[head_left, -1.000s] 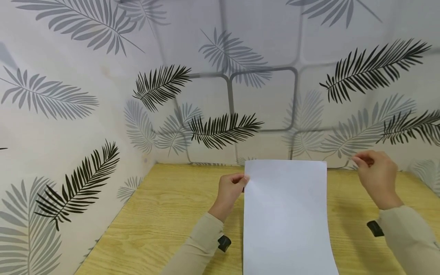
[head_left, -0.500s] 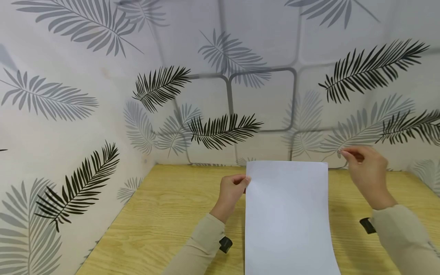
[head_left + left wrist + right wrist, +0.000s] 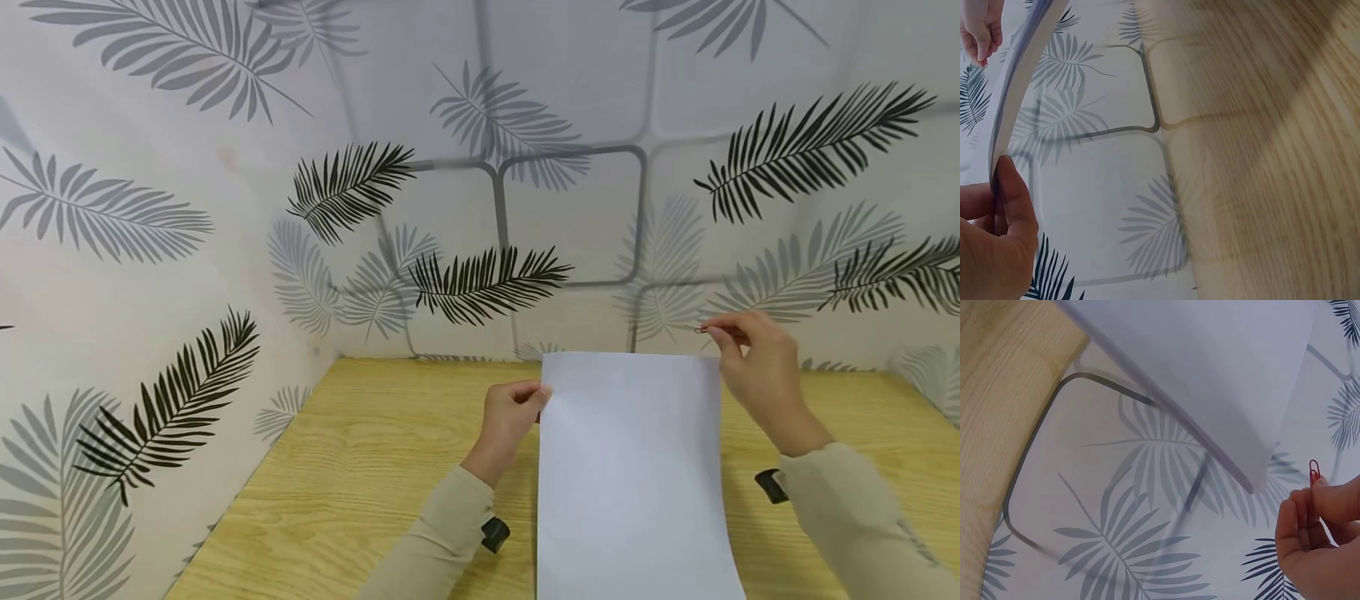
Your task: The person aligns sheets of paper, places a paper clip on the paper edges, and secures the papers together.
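A stack of white paper (image 3: 630, 475) stands raised off the table, its top edge toward the wall. My left hand (image 3: 512, 425) pinches the stack's left edge near the top corner; in the left wrist view the thumb (image 3: 1013, 194) lies against the sheets, which show as a thick bent edge. Beside the top right corner, my right hand (image 3: 761, 379) pinches a small red paper clip (image 3: 1314, 469) between thumb and fingertips. One looped end of the clip sticks out past the fingers. In the right wrist view the paper's corner lies just left of the clip.
The wood-grain table (image 3: 390, 442) lies under both arms. Behind it rises a wall covering (image 3: 570, 217) with grey and black leaf prints; a similar one stands on the left. A black strap piece (image 3: 495, 533) shows at the left wrist, another (image 3: 772, 486) at the right.
My right hand has moved left with the paper clip, from well right of the paper to its top right corner. The left hand keeps its pinch, and the paper has shifted slightly right.
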A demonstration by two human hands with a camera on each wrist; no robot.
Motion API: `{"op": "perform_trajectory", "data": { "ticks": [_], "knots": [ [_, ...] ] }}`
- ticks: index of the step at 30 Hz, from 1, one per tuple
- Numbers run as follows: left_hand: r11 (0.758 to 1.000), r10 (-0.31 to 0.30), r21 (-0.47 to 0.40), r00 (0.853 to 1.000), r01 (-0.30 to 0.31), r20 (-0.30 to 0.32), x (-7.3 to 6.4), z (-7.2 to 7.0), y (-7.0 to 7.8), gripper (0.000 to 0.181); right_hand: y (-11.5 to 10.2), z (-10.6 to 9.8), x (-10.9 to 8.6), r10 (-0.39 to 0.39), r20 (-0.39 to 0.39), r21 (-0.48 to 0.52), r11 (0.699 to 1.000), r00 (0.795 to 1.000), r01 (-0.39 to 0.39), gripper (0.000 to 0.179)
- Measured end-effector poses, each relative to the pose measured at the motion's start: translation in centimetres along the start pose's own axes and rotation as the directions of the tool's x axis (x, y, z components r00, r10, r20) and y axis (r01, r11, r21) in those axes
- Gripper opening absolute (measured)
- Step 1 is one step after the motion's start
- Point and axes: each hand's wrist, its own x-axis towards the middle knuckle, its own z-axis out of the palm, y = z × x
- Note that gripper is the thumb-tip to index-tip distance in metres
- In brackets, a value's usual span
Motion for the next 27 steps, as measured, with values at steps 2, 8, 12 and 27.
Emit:
{"op": "perform_trajectory", "data": {
  "ticks": [2,8,12,27],
  "knots": [
    [1.000,-0.004,0.002,1.000,0.004,0.000,0.0,0.1,0.0,0.017,-0.2,0.3,0.1,-0.008,0.009,0.004,1.000,1.000,0.008,0.008],
    [1.000,0.018,0.004,1.000,-0.018,0.007,0.0,0.0,-0.3,0.018,-0.8,1.1,0.2,-0.056,0.015,0.021,0.998,0.998,0.056,0.007],
    [1.000,0.028,-0.003,1.000,-0.028,0.012,0.0,0.0,-0.3,0.018,-1.1,1.6,0.3,-0.096,0.003,0.038,0.995,0.995,0.095,0.009],
    [1.000,0.027,0.015,0.999,-0.028,0.020,0.2,0.6,-0.2,0.020,-2.9,3.8,0.5,-0.171,0.060,0.123,0.979,0.983,0.163,0.013]
  ]
}}
